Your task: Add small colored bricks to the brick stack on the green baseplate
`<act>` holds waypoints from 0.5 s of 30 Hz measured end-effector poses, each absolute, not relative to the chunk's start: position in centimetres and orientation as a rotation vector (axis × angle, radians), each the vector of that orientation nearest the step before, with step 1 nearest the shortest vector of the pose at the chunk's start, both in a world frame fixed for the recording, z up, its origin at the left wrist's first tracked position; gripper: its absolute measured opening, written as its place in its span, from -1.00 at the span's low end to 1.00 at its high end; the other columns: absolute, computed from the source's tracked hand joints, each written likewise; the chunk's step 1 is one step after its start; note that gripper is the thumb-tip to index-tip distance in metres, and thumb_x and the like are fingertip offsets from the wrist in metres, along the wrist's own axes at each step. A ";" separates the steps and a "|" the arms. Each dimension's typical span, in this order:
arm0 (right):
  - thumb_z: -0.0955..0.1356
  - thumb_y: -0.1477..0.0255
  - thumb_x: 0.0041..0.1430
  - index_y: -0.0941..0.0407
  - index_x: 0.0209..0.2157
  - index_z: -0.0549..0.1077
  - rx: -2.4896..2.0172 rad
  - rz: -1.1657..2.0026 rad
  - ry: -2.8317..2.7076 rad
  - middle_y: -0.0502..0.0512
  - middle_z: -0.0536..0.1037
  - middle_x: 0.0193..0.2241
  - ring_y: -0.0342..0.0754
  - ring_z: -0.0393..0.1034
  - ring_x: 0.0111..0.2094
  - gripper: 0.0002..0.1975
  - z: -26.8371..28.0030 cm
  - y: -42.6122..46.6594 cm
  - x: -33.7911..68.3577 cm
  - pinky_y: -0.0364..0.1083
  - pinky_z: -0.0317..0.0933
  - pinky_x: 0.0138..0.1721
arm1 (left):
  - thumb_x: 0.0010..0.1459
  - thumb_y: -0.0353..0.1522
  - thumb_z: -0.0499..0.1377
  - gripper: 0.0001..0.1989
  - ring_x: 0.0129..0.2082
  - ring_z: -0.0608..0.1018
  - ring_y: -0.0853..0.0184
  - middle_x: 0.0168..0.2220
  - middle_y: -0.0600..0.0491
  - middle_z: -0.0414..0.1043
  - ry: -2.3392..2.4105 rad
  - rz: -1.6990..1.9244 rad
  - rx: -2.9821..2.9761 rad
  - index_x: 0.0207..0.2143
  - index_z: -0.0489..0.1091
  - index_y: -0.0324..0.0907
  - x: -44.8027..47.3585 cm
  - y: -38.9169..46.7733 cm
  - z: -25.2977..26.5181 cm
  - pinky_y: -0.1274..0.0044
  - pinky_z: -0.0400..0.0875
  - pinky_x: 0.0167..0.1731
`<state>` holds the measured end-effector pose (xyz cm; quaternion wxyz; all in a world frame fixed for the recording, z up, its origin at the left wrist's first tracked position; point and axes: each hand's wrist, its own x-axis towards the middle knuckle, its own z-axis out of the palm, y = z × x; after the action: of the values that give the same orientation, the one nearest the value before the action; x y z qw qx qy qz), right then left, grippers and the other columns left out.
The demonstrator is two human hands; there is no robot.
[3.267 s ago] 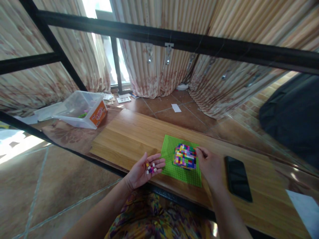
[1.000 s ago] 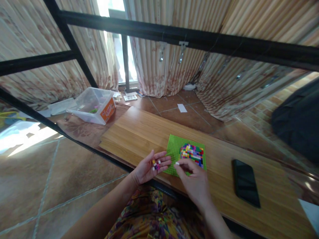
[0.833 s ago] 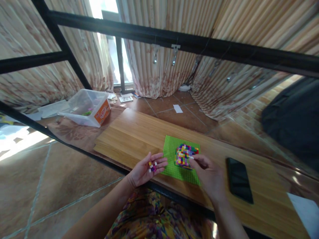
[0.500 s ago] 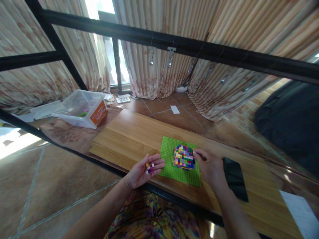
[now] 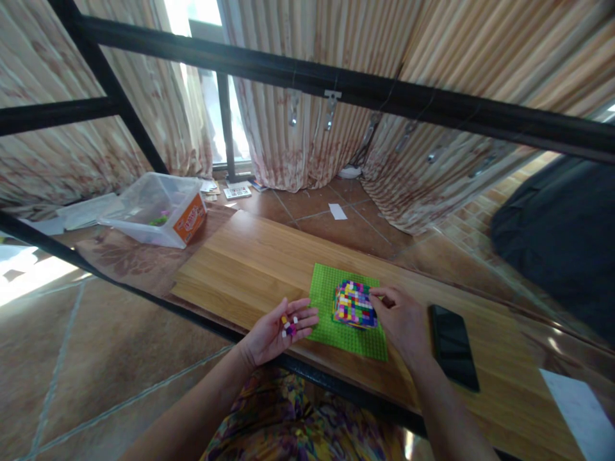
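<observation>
My left hand (image 5: 277, 333) is palm up with its fingers stretched out. Several tiny building bricks (image 5: 289, 328), white, purple, pink and orange, lie loose on it. To its right a green studded baseplate (image 5: 331, 339) lies on the wooden board. On that plate stands a low, many-coloured brick block (image 5: 354, 304) made of small bricks. My right hand (image 5: 396, 317) reaches over the plate's right edge, thumb and fingers pinched at the block's upper right corner. The pinch seems to be on a small brick, mostly hidden by the fingertips.
A black phone (image 5: 454, 346) lies right of my right hand on the wooden board (image 5: 250, 256). A clear plastic bin (image 5: 154, 211) with an orange label stands at the far left. Black metal rails (image 5: 288, 70) cross in front, before curtains. White paper (image 5: 579, 410) lies at the lower right.
My right hand has shifted slightly left, its fingertips closer over the block's corner. A small whitish bit seen at those fingertips is now hidden. My left hand stays nearly still.
</observation>
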<state>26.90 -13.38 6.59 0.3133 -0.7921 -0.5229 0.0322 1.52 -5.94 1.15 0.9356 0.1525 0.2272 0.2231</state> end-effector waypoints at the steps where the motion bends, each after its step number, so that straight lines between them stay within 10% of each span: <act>1: 0.30 0.28 0.08 0.12 -0.39 0.54 -2.087 0.116 -1.326 0.08 0.52 -0.43 -0.09 0.36 -0.48 -0.76 6.5 -13.4 27.0 -0.12 0.19 -0.42 | 0.28 -0.21 -0.06 -0.57 -0.01 0.47 0.18 0.05 -0.23 0.36 0.465 0.456 0.313 0.05 0.32 -0.30 1.5 -5.9 1.2 0.39 0.30 -0.01; 15: 0.41 0.14 -0.08 0.13 -0.32 0.54 -1.898 0.384 -0.915 0.12 0.56 -0.38 -0.05 0.41 -0.42 -0.63 3.3 -13.5 28.4 -0.08 0.29 -0.37 | 0.28 -0.20 -0.07 -0.55 0.00 0.47 0.18 0.05 -0.23 0.36 0.445 0.447 0.314 0.06 0.30 -0.30 1.4 -5.9 1.0 0.38 0.29 0.00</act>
<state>28.42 -13.49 3.29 0.4793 -0.7778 -0.3749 0.1573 1.45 -5.87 0.97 0.9386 0.1539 0.2178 0.2191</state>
